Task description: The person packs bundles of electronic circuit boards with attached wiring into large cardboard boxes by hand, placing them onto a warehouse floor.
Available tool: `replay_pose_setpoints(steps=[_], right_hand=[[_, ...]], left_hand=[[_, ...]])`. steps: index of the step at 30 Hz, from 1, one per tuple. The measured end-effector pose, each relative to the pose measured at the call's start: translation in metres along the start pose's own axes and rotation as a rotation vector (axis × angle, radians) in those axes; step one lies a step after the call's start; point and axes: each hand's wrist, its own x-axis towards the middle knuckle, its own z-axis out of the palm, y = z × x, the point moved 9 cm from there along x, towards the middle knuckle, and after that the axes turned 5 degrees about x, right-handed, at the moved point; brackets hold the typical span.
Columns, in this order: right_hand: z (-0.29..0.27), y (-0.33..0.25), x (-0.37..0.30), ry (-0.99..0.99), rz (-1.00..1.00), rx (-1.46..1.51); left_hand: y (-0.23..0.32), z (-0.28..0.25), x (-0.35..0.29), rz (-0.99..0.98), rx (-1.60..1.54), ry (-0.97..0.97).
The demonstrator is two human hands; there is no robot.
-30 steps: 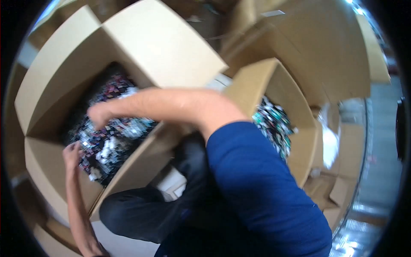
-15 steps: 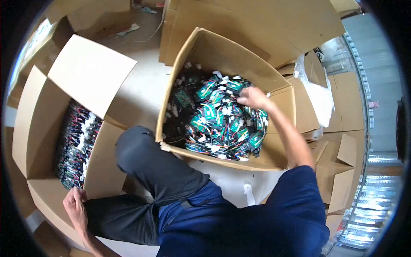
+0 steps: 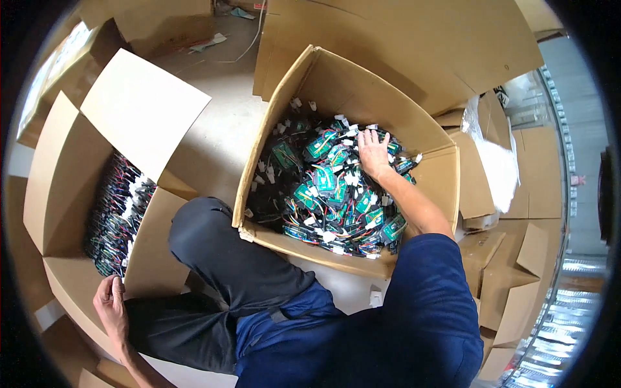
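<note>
In front of me stands a large open cardboard box [image 3: 362,74], holding a loose heap of green circuit boards [image 3: 324,178] with coloured wires and white connectors. My right hand [image 3: 374,155] lies on the far right part of the heap, fingers spread and holding nothing. At the near edge of a second cardboard box [image 3: 155,249] on the left is my left hand [image 3: 111,307], its fingers curled closed. What they hold, if anything, is hidden. Inside that left box, wired boards [image 3: 116,216] stand packed closely in rows, white connectors along one side.
The left box's flap [image 3: 145,107] is folded outward over the floor. My bent knee [image 3: 204,233] lies between the two boxes. Large flat cardboard [image 3: 401,48] leans behind the big box. More cardboard boxes [image 3: 514,284] and white wrapping [image 3: 495,165] are on the right.
My right hand has gone from bunched fingers to spread ones, shifting slightly left and flattening on the heap. The view has moved a little; my left hand stays by the left box.
</note>
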Motion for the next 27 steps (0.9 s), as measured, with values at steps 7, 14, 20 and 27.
replay_pose_setpoints(steps=[7,14,20,27], right_hand=[[-0.028,-0.035,0.017,0.177,-0.053,-0.233],[-0.019,-0.044,0.057,-0.026,-0.154,0.148],[-0.028,-0.046,0.051,0.262,-0.476,-0.138],[-0.016,-0.06,0.041,0.094,-0.41,0.051]], left_hand=[[-0.007,-0.012,-0.002,-0.006,0.061,0.049],[0.0,-0.012,-0.004,-0.04,0.058,0.035],[0.016,-0.015,-0.005,0.018,0.128,0.081],[0.018,-0.018,-0.012,0.025,0.096,0.1]])
